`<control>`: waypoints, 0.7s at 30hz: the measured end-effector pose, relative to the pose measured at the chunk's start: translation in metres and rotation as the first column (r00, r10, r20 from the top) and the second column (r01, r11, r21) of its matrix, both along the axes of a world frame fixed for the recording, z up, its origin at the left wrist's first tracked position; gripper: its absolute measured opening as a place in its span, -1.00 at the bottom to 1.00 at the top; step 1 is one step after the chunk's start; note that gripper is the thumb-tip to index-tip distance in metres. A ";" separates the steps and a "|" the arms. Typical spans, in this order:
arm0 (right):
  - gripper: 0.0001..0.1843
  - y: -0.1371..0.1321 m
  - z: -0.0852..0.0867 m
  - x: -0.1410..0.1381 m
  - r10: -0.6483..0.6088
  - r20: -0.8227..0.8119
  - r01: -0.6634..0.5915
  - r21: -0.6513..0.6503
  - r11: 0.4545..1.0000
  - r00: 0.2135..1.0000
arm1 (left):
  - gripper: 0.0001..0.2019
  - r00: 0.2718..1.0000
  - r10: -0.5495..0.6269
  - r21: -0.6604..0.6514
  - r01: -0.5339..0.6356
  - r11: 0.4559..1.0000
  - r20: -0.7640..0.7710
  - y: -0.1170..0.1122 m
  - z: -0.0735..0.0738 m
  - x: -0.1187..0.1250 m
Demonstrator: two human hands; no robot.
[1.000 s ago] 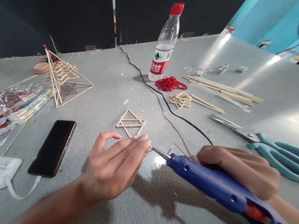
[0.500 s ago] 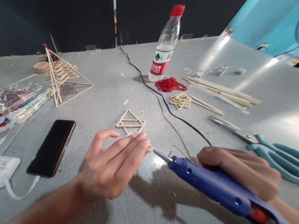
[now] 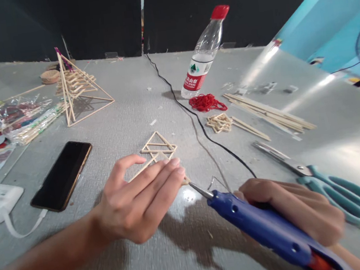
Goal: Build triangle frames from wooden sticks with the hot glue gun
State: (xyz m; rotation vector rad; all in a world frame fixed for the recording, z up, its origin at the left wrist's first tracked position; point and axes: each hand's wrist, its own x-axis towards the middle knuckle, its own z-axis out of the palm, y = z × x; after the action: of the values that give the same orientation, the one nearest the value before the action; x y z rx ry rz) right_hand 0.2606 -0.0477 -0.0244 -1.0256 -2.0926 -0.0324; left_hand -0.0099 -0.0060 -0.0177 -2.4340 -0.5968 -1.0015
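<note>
Shifted since the earlier frame: stick piece, now showing past the left hand. Head view: fingertips pinch the piece over the worktop, likely steadying it for the glue gun the right hand grips. Star frame lies just beyond, probably kept handy.

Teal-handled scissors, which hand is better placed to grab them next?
Probably the right hand: it's beside the teal-handled scissors, though its blue glue gun would need setting down first. The left hand is farther off, holding a wooden piece.
</note>
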 end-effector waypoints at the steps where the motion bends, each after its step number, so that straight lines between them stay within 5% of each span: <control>1: -0.77 -0.001 0.000 -0.001 -0.019 -0.001 0.019 -0.006 1.000 1.000 | -0.75 1.000 -0.001 0.003 0.001 1.000 -0.001 0.000 0.000 0.000; 21: -0.81 -0.005 0.007 -0.002 -0.061 0.038 0.062 -0.041 0.997 0.997 | -0.77 0.998 0.024 0.046 -0.022 0.999 -0.054 0.000 0.005 -0.001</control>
State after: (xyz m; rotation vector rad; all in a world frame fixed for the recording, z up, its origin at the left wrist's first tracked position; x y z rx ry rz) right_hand 0.2582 -0.0529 -0.0170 -1.1224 -2.1025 -0.0390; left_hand -0.0106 -0.0055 -0.0125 -2.4011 -0.5758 -0.9258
